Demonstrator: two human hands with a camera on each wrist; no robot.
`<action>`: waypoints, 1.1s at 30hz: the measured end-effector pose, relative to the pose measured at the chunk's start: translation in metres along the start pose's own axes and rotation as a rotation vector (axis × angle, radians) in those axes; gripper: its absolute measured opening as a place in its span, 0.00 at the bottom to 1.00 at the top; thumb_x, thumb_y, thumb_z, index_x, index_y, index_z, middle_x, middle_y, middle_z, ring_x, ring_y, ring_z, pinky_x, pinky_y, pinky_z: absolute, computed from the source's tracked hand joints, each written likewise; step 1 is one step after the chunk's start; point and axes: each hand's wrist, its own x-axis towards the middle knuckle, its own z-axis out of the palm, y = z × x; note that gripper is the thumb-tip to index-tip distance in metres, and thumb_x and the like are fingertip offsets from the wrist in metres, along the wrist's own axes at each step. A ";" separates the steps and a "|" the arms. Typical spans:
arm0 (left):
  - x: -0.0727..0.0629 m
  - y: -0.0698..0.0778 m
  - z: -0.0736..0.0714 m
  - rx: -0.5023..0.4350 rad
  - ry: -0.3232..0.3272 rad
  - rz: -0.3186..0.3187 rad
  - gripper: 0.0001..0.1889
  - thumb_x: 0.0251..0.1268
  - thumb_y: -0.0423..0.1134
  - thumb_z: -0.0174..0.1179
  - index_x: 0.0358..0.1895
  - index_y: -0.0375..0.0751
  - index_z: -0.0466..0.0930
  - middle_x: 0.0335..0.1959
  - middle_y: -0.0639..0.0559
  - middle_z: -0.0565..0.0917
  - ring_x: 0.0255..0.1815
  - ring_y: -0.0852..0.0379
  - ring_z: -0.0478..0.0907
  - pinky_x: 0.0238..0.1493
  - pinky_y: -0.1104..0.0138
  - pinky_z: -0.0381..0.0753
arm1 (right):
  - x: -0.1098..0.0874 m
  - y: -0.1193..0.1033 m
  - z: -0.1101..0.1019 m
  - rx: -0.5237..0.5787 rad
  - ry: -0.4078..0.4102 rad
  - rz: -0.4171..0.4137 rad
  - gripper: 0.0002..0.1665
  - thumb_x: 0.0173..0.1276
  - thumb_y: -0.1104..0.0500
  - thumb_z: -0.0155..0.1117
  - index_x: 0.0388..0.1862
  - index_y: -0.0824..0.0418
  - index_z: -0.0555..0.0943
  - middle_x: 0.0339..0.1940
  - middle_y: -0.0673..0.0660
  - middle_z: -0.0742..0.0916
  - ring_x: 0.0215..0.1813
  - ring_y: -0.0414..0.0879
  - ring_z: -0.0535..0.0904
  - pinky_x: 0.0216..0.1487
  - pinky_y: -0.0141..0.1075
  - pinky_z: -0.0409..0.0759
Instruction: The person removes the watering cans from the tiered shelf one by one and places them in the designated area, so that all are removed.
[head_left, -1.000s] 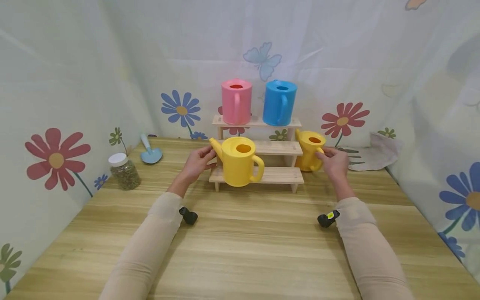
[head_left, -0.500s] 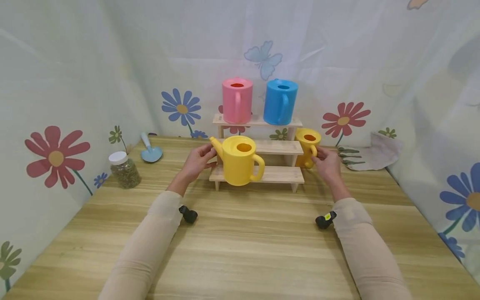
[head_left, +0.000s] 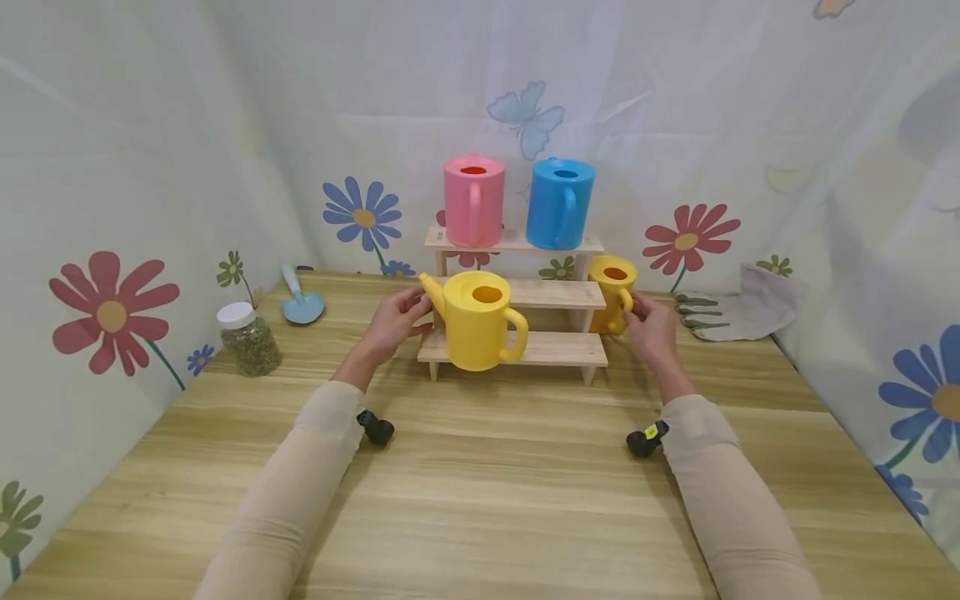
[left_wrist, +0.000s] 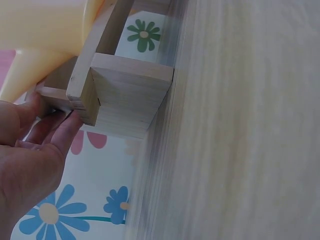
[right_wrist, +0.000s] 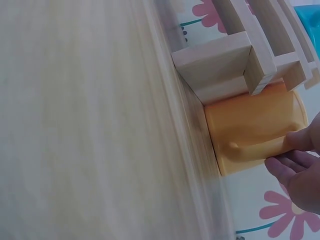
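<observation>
My right hand pinches the handle of a yellow watering can. This can stands upright on the table, close against the right end of a small three-step wooden shelf. My left hand is at the shelf's left end, its fingertips touching the ends of the steps in the left wrist view. Another yellow watering can stands on the lowest step, spout to the left above my left fingers and handle to the right. On the top step are a pink watering can and a blue watering can.
A white-lidded jar of dried plant bits and a light blue hand trowel are at the left on the wooden table. A pale glove with grey-green fingers lies at the back right. A flowered curtain hangs behind.
My right hand has moved left with the yellow watering can, from apart to against the shelf's right end; the can has also turned slightly. My left hand has stayed in place.
</observation>
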 end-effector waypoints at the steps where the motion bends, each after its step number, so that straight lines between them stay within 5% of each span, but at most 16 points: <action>1: 0.000 0.000 0.000 0.001 -0.001 0.000 0.26 0.79 0.41 0.51 0.75 0.39 0.65 0.72 0.40 0.70 0.71 0.42 0.68 0.61 0.51 0.79 | 0.000 0.000 0.000 -0.001 -0.009 0.002 0.28 0.75 0.71 0.56 0.72 0.67 0.70 0.63 0.71 0.79 0.62 0.60 0.78 0.61 0.49 0.80; 6: 0.000 -0.001 0.001 0.002 0.004 -0.005 0.25 0.79 0.41 0.51 0.75 0.39 0.65 0.72 0.41 0.70 0.71 0.43 0.68 0.60 0.53 0.80 | -0.001 -0.003 -0.002 0.006 -0.024 0.031 0.28 0.75 0.69 0.56 0.73 0.68 0.69 0.64 0.70 0.79 0.63 0.61 0.77 0.62 0.49 0.79; 11: 0.001 -0.001 0.001 0.008 0.005 -0.001 0.25 0.80 0.41 0.51 0.75 0.40 0.66 0.72 0.41 0.70 0.70 0.43 0.68 0.60 0.53 0.80 | 0.000 -0.015 -0.013 0.050 0.053 0.054 0.27 0.75 0.63 0.61 0.71 0.68 0.72 0.62 0.66 0.82 0.63 0.57 0.78 0.64 0.45 0.78; 18: 0.002 -0.002 -0.001 0.006 0.001 0.001 0.25 0.80 0.41 0.50 0.75 0.39 0.65 0.72 0.40 0.69 0.71 0.43 0.68 0.61 0.52 0.79 | -0.006 -0.053 -0.017 0.127 0.157 -0.033 0.23 0.74 0.56 0.64 0.62 0.68 0.80 0.56 0.62 0.86 0.56 0.51 0.82 0.59 0.33 0.81; 27: 0.001 -0.001 -0.001 -0.016 -0.005 -0.007 0.25 0.80 0.40 0.50 0.75 0.39 0.65 0.72 0.39 0.69 0.71 0.42 0.68 0.62 0.50 0.78 | -0.032 -0.098 0.000 0.205 0.074 -0.226 0.19 0.70 0.57 0.70 0.55 0.67 0.85 0.48 0.62 0.89 0.47 0.44 0.85 0.49 0.26 0.83; 33: -0.001 0.002 0.000 -0.019 -0.007 -0.011 0.25 0.80 0.39 0.50 0.75 0.39 0.65 0.72 0.39 0.69 0.71 0.42 0.68 0.62 0.51 0.78 | -0.045 -0.109 0.009 0.248 0.015 -0.271 0.19 0.69 0.57 0.71 0.52 0.69 0.86 0.46 0.64 0.89 0.42 0.38 0.85 0.45 0.24 0.83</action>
